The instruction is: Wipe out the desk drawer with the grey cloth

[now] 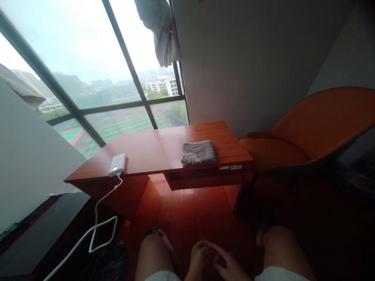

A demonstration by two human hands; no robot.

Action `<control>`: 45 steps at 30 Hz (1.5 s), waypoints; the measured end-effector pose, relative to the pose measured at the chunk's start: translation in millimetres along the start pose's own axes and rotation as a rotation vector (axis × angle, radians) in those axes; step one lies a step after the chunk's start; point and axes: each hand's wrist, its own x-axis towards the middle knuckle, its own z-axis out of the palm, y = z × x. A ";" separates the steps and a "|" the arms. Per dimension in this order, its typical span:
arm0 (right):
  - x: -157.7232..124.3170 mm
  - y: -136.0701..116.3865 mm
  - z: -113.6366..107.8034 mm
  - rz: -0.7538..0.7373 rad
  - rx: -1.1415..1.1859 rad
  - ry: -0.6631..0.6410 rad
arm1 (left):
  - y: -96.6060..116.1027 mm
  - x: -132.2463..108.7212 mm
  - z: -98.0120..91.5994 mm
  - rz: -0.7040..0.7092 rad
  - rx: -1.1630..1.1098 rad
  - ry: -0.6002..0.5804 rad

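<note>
My left hand (199, 257) and my right hand (227, 260) are together low in the view, between my knees. Their fingertips meet, and I see nothing held in either one. The left fingers are loosely bent; the right index finger reaches across to them, with the thumb apart. Beyond them stands a reddish-brown desk (146, 150). On its front edge lies a folded grey-brown towel (198, 152) with a pale pattern. A white power bank (117, 164) rests near the desk's left end, a white cable (98, 207) plugged into it. Both hands are apart from these things.
An orange chair (325, 121) stands right of the desk. The cable loops down past a dark-topped piece of furniture (55, 230) at the left, near a black plastic bag (109, 261). Under the desktop is an open shelf (205, 179). A large window (88, 50) is behind.
</note>
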 end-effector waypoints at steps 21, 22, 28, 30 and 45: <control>13.2 11.6 -3.9 0.268 0.366 0.219 | 182.8 -8.5 33.4 0.864 0.894 0.215; 13.3 12.9 -4.7 0.285 0.352 0.218 | 215.4 -9.5 42.3 0.983 0.956 0.258; 15.1 10.5 -5.1 0.374 0.365 0.233 | 356.7 -1.0 88.5 1.407 1.395 0.290; 14.5 7.5 -6.4 0.391 0.434 0.245 | 370.3 14.0 92.4 1.363 1.575 0.253; 166.8 -49.1 -84.7 0.265 1.322 0.588 | 367.5 46.7 79.0 1.123 1.754 0.092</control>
